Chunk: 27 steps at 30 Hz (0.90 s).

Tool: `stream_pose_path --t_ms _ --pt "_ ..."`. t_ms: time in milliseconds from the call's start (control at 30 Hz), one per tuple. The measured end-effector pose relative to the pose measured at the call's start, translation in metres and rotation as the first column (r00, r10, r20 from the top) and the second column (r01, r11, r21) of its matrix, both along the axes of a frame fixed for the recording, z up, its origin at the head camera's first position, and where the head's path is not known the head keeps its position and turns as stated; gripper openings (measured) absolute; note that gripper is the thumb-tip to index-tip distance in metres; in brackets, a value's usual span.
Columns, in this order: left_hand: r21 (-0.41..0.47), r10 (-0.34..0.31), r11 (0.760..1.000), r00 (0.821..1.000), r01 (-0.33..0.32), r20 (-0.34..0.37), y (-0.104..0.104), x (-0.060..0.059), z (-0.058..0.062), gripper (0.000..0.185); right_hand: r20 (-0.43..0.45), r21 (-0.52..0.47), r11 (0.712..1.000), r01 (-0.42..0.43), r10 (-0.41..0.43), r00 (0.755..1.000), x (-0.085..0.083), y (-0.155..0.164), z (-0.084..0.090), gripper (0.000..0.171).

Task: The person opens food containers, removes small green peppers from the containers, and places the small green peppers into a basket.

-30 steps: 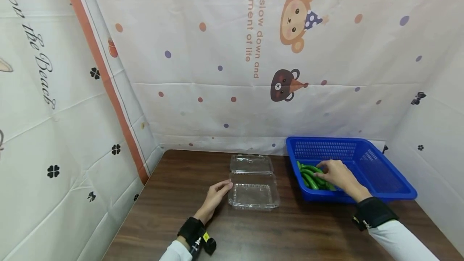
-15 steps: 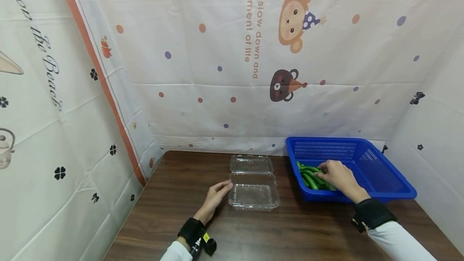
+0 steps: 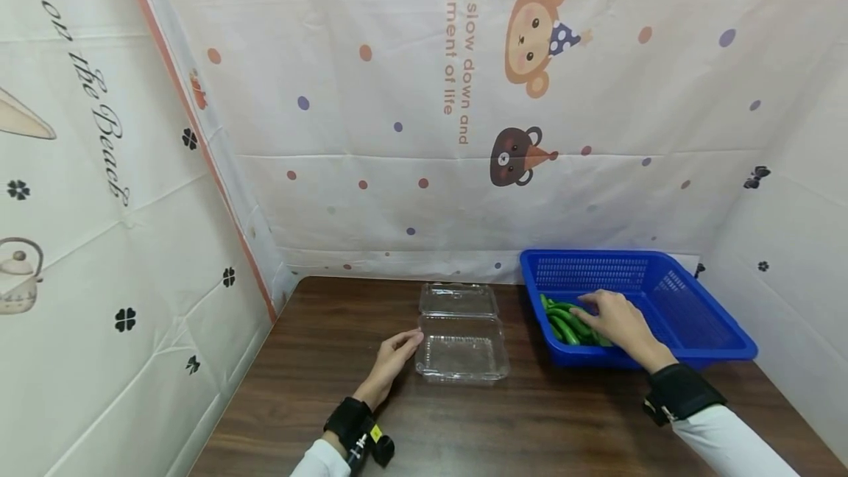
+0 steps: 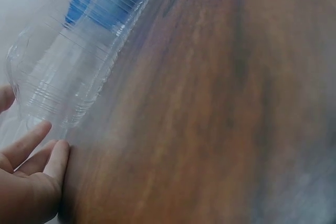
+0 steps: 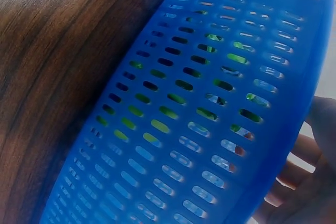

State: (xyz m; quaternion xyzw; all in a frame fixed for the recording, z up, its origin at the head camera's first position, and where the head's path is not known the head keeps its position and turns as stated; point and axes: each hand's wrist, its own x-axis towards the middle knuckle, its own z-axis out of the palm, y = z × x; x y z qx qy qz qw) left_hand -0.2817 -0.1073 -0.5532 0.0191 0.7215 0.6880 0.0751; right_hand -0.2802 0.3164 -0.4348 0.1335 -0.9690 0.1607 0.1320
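An open clear plastic clamshell box lies on the dark wooden table, lid folded back. My left hand rests beside it, and its relaxed fingertips touch the box's left edge. In the left wrist view the fingers lie against the clear box. My right hand reaches into a blue slotted basket and lies with its fingers stretched over several long green vegetables. The right wrist view shows the basket wall close up, green vegetables behind the slots and my right hand's fingers past the rim.
Printed white cloth walls close in the table at the left, back and right. The basket stands at the back right corner, and its right half holds nothing. Bare tabletop lies in front of the box and basket.
The head view has shifted slightly. My right hand's fingers have crept a little left over the green vegetables. The left hand and the clear box have stayed put.
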Motion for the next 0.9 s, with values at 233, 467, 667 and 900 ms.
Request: stream_pose_path --t_ms 233,467,667,900 --pt "0.055 -0.045 0.998 0.997 0.041 0.065 -0.008 -0.004 0.009 0.073 -0.178 -0.032 0.997 -0.068 0.061 0.982 0.002 -0.007 0.008 0.034" --pt "-0.014 -0.072 0.997 0.994 0.074 0.076 -0.046 0.006 0.032 0.079 -0.303 -0.019 0.994 -0.111 0.101 0.948 0.005 -0.022 0.017 0.042" --pt "-0.234 -0.014 0.972 0.999 0.023 0.04 -0.083 0.017 0.067 0.081 -0.282 -0.019 0.988 -0.152 0.14 0.949 0.009 -0.035 0.021 0.049" --pt "-0.519 -0.07 0.855 0.995 0.023 -0.071 -0.08 0.017 0.121 0.08 -0.042 -0.046 0.985 -0.166 0.165 0.985 0.018 -0.054 0.021 0.067"
